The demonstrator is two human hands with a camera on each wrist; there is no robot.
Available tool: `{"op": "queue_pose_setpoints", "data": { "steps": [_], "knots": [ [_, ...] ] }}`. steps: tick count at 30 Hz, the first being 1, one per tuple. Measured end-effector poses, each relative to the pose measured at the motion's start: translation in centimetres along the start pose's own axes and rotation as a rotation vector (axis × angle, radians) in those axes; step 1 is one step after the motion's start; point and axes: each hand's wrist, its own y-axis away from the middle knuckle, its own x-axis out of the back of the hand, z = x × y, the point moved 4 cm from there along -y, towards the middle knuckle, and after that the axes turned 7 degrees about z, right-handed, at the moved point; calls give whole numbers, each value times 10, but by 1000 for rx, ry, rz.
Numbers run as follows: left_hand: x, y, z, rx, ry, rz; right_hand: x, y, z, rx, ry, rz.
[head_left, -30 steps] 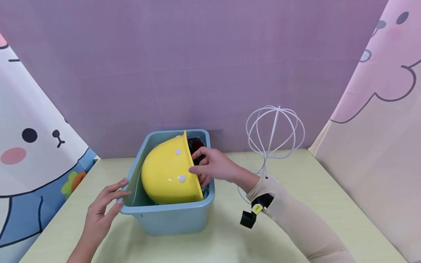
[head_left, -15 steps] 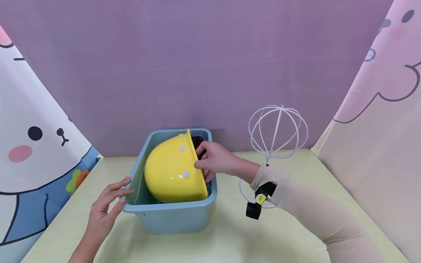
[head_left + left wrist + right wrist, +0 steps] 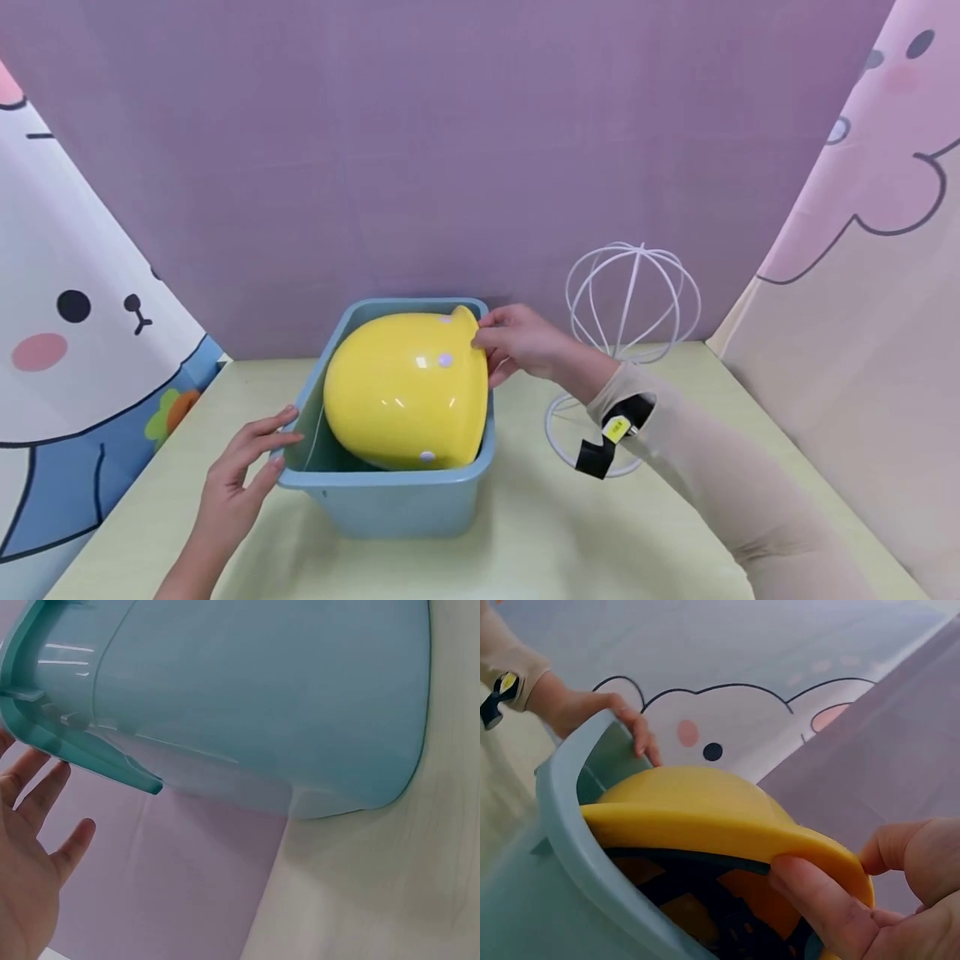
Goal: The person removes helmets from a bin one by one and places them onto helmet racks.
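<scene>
Printed cloth (image 3: 82,333) with cartoon figure, left of the left fingers. Left hand (image 3: 232,475): fingers spread, nearly straight, touching left rim of blue bin (image 3: 397,507); thumb apart from the other fingers, no curled grip. Bin stands on the surface (image 3: 525,542), between left and right fingers. Yellow helmet (image 3: 405,387) with pale dots lies on its side in the bin, crown toward left fingers, brim at right fingers. Dark straps (image 3: 739,919) inside it, below right fingers in right wrist view. Right hand (image 3: 528,342): fingers pinched on helmet brim, gap only brim-thick. White wire stand (image 3: 628,300) upright, right of right fingers, partly behind forearm.
</scene>
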Motion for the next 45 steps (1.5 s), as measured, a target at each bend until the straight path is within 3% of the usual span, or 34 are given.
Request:
{"op": "queue_pose_setpoints", "data": {
  "steps": [15, 25, 31, 38, 45],
  "knots": [
    [-1, 1, -3, -73, 6, 5, 19, 15, -5, 84, -358, 64],
    [4, 4, -1, -7, -30, 3, 17, 20, -1, 110, -552, 123],
    [5, 3, 0, -9, -37, 2, 16, 23, 1, 133, -714, 165],
    [6, 2, 0, 5, -48, 0, 19, 30, -7, 224, -854, 197],
    [6, 3, 0, 1, -44, 0, 31, 39, -23, 348, -907, 241]
  ]
}}
